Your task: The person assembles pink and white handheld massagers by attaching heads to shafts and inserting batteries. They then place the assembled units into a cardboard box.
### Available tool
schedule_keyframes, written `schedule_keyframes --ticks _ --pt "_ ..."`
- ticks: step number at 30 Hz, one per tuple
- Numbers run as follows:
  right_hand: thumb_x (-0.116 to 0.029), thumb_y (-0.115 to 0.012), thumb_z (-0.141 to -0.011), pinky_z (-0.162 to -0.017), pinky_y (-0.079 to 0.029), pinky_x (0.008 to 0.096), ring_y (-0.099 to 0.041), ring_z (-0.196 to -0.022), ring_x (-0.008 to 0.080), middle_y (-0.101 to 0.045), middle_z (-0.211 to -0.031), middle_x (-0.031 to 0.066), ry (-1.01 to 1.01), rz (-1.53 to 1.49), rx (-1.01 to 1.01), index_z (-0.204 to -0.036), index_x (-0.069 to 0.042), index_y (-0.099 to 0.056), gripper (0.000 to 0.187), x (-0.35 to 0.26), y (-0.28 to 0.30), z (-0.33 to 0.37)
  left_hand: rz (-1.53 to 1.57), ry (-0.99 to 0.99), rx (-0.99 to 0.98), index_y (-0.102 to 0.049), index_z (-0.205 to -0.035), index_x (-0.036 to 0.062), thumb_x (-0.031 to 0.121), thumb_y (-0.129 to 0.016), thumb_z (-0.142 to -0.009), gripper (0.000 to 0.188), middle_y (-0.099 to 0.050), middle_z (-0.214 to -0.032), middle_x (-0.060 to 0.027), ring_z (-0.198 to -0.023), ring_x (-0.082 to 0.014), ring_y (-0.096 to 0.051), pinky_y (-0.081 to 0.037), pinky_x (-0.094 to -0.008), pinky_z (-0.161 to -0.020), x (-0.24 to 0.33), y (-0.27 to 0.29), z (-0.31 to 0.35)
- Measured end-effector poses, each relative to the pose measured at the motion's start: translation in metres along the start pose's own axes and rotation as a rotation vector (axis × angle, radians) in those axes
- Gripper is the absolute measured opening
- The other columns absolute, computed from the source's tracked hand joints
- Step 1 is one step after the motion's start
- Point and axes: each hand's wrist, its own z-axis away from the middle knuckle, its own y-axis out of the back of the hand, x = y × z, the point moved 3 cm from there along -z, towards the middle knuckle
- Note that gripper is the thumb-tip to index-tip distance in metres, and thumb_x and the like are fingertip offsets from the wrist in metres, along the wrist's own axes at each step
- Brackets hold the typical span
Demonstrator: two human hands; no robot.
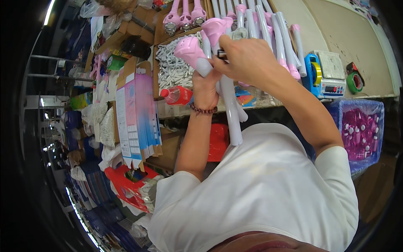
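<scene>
My left hand (pixel 205 87) is closed around white tubes with pink heads, held upright over the table's front edge. One pink head (pixel 189 49) leans left above this hand, and another pink head (pixel 215 30) rises just beside it. A long white tube (pixel 231 115) hangs below the hands toward my shirt. Bent over the tubes, my right hand (pixel 247 59) has its fingers curled against the upper part. A small dark piece (pixel 221 54) shows at its fingertips; its kind cannot be made out. A beaded bracelet circles my left wrist.
Several pink-and-white tubes (pixel 279 44) lie at the back of the table. A carton of small whitish parts (pixel 178 63) and a red-labelled bottle (pixel 178 95) are left. Rightward are a tape dispenser (pixel 312 72), a scale (pixel 333 84) and a lined bin (pixel 338 111) of magenta pieces.
</scene>
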Motion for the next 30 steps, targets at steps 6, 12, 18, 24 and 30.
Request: schedule_keyframes --ticks 6,12,18,24,30 --pt "-0.028 -0.060 -0.080 -0.057 -0.051 0.0436 -0.065 -0.062 0.0336 -0.064 -0.066 0.0156 0.027 0.013 -0.041 -0.083 0.000 -0.058 0.029 -0.010 0.004 -0.010 -0.089 -0.075 0.018 -0.058 -0.111 0.0027 0.006 -0.069 -0.083 0.030 -0.064 -0.105 -0.0050 -0.093 -0.0169 -0.063 -0.052 -0.0333 -0.081 0.003 -0.006 0.004" --pt "-0.025 -0.061 -0.079 -0.055 -0.051 0.0436 -0.065 -0.062 0.0327 -0.065 -0.066 0.0156 0.044 0.028 -0.046 -0.082 -0.001 -0.059 0.025 -0.012 0.002 -0.011 -0.106 -0.085 0.020 -0.057 -0.115 0.0036 0.007 -0.070 -0.082 0.035 -0.063 -0.107 -0.0036 -0.094 -0.0160 -0.062 -0.051 -0.0327 -0.081 0.002 -0.006 0.005" --pt "-0.023 -0.062 -0.076 -0.053 -0.052 0.0430 -0.066 -0.061 0.0312 -0.065 -0.065 0.0149 0.064 0.037 -0.009 -0.080 -0.002 -0.060 0.022 -0.012 0.002 -0.012 -0.122 -0.052 0.023 -0.057 -0.115 0.0037 0.007 -0.071 -0.081 0.037 -0.063 -0.108 -0.0033 -0.093 -0.0163 -0.062 -0.051 -0.0330 -0.080 0.002 -0.006 0.003" --pt "-0.025 -0.062 -0.074 -0.052 -0.051 0.0429 -0.065 -0.059 0.0310 -0.064 -0.063 0.0139 0.093 0.061 0.016 -0.080 -0.001 -0.060 0.024 -0.012 -0.002 -0.011 -0.153 -0.078 0.029 -0.057 -0.116 0.0035 0.005 -0.070 -0.081 0.037 -0.064 -0.109 -0.0040 -0.092 -0.0162 -0.063 -0.052 -0.0338 -0.079 -0.001 -0.003 0.002" --pt "-0.033 -0.065 -0.076 -0.054 -0.050 0.0426 -0.064 -0.059 0.0331 -0.063 -0.062 0.0143 0.062 0.009 0.004 -0.081 -0.002 -0.058 0.033 -0.013 0.013 -0.004 -0.061 -0.041 0.021 -0.056 -0.109 0.0046 0.008 -0.069 -0.081 0.031 -0.064 -0.100 -0.0069 -0.085 -0.0183 -0.064 -0.054 -0.0340 -0.075 -0.001 0.010 -0.005"
